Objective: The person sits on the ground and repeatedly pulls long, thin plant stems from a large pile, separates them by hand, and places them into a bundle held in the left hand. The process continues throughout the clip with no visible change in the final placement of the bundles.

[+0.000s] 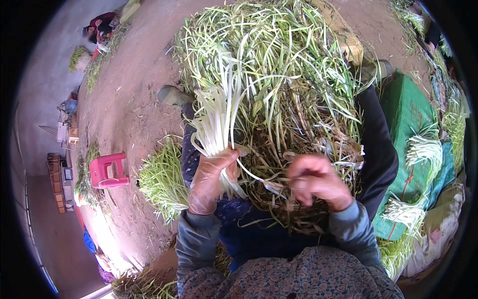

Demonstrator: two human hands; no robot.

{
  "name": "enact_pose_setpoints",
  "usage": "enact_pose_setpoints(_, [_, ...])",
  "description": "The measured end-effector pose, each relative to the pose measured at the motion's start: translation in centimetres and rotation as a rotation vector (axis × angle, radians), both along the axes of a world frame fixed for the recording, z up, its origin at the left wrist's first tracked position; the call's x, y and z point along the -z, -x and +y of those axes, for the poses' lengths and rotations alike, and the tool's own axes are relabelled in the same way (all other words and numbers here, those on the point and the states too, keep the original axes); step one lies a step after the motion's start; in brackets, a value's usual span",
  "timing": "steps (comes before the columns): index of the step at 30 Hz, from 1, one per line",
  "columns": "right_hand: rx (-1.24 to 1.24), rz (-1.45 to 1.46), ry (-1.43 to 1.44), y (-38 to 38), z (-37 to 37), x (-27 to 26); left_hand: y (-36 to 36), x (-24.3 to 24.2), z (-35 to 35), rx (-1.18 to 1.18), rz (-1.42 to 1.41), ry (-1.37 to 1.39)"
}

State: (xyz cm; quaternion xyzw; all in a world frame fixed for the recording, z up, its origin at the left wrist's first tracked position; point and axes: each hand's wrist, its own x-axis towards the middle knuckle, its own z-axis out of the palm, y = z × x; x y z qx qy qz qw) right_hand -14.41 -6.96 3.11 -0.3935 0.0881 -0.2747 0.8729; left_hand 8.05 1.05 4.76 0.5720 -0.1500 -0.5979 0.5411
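Note:
My left hand [214,173], in a thin clear plastic glove, grips a bunch of pale garlic-like leafy shoots [214,129] upright, white stems at the fist and leaves fanning away from me. One stem [248,172] slants out of the bunch toward the right, with brown dry skin near its end. My right hand [317,181] hovers to the right of it, blurred by motion with fingers curled. Whether anything is between those fingers cannot be made out. In front of both hands lies a big heap of tangled green shoots [269,48], with brown withered leaves [287,142] on its near side.
Another pile of shoots [164,175] lies by my left leg. A pink plastic stool [109,170] stands on the dirt floor [138,108]. At right, white-stemmed bundles [405,211] rest on a green wrapped block [401,149]. Other people [101,28] sit at the far left and upper right.

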Motion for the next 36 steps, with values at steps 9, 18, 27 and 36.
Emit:
enact_pose_setpoints(9, [0.434,0.647,0.733,4.1,0.1,2.8,1.0,-0.8,-0.8,-0.027,-0.126,0.047])
enact_pose_setpoints(18, [0.351,0.653,1.082,-2.5,3.1,5.3,3.7,2.4,1.3,0.085,0.000,-0.009])
enact_pose_setpoints(27, [0.255,0.548,0.521,-0.7,1.2,4.3,2.8,1.3,0.8,-0.018,0.048,-0.056])
enact_pose_setpoints(36, [-0.283,0.514,0.569,3.0,0.9,5.3,-1.1,2.3,0.7,-0.013,0.018,0.166])
